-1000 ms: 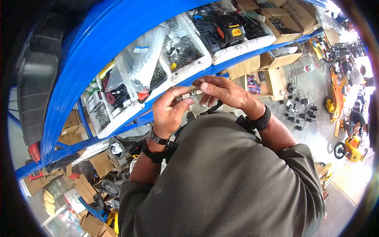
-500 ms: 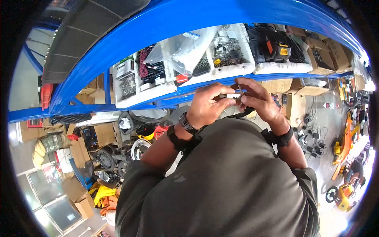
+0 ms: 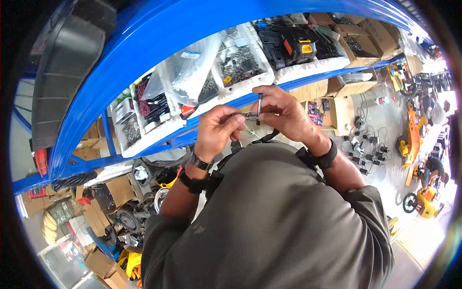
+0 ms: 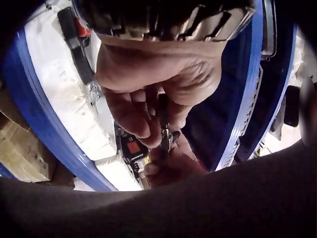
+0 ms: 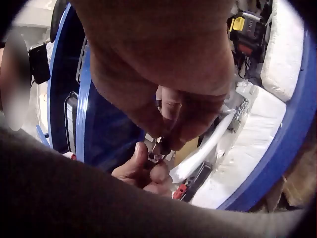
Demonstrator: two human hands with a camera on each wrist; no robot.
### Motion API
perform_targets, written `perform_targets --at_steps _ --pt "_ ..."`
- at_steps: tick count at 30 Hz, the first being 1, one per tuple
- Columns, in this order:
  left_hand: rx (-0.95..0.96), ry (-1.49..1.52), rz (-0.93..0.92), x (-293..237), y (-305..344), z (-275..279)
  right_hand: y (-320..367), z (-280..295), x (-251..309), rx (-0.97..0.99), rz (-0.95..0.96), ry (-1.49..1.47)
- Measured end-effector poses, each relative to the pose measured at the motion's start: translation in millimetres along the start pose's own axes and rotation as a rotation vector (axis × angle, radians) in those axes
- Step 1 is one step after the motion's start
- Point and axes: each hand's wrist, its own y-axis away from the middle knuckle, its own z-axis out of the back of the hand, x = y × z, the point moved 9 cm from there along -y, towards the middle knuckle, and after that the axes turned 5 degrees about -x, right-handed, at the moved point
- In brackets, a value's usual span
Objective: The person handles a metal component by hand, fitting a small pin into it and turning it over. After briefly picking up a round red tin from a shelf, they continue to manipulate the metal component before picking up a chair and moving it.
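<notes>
In the head view the left hand (image 3: pixel 215 132) pinches a small metal piece (image 3: pixel 250 116) between thumb and fingers. The right hand (image 3: pixel 285 114) grips a thin dark rod-like tool (image 3: pixel 260 107), upright in that view, its lower end against the metal piece. Both hands meet in front of the chest. The left wrist view has the left hand (image 4: pixel 158 84) around a dark, narrow part, with shiny metal (image 4: pixel 166 141) at the fingertips. From the right wrist, the right hand's fingers (image 5: pixel 163 124) come down to small metal (image 5: pixel 156 156) beside the left thumb (image 5: pixel 136 161).
Beyond the hands, a blue shelf (image 3: pixel 231 21) carries white foam trays (image 3: pixel 269 77) with small hardware, a plastic bag (image 3: pixel 192 72) and a black and yellow battery-like device (image 3: pixel 301 47). Cardboard boxes (image 3: pixel 344 115) and adapters (image 3: pixel 368 149) lie right; a person (image 3: pixel 435 168) is at far right.
The thin tool now stands upright in the right fingers, more plainly seen than before. The head view swung one way and back, shifting the shelf and hands across the picture.
</notes>
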Motion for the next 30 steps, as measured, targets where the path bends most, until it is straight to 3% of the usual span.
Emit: perform_targets --at_steps 3,6,9,12,15,18,19,21,27,30 --pt "0.041 -0.006 0.022 1.4 -1.9 -5.6 4.2 -2.0 1.5 0.061 -0.065 0.069" --pt "0.112 -0.174 -0.005 1.6 -2.1 -17.3 5.8 -5.5 12.4 0.093 0.071 0.147" --pt "0.213 -0.440 0.059 5.4 -2.2 -30.0 8.1 -9.6 18.9 0.109 0.071 0.235" --pt "0.214 -0.565 -0.014 -14.7 -1.8 -39.7 7.3 -7.4 15.3 0.071 0.045 0.242" --pt "0.224 -0.498 -0.071 -10.9 -3.5 -41.5 7.8 -2.7 21.5 0.032 0.145 0.345" --pt "0.213 -0.447 0.247 4.5 -5.8 -32.5 8.8 -5.7 45.9 0.075 0.310 0.386" --pt "0.189 -0.407 0.240 5.2 -7.3 -28.9 9.4 -5.8 50.0 0.056 0.343 0.385" --pt "0.139 -0.324 0.218 12.0 -12.6 -20.9 9.5 -6.2 58.8 0.020 0.411 0.386" --pt "0.032 -0.181 -0.052 -2.5 -14.7 -19.5 8.0 -3.6 48.0 0.100 0.272 0.323" --pt "-0.036 -0.405 -0.237 -13.6 -10.9 -17.8 8.4 -2.8 34.2 0.079 0.170 0.214"
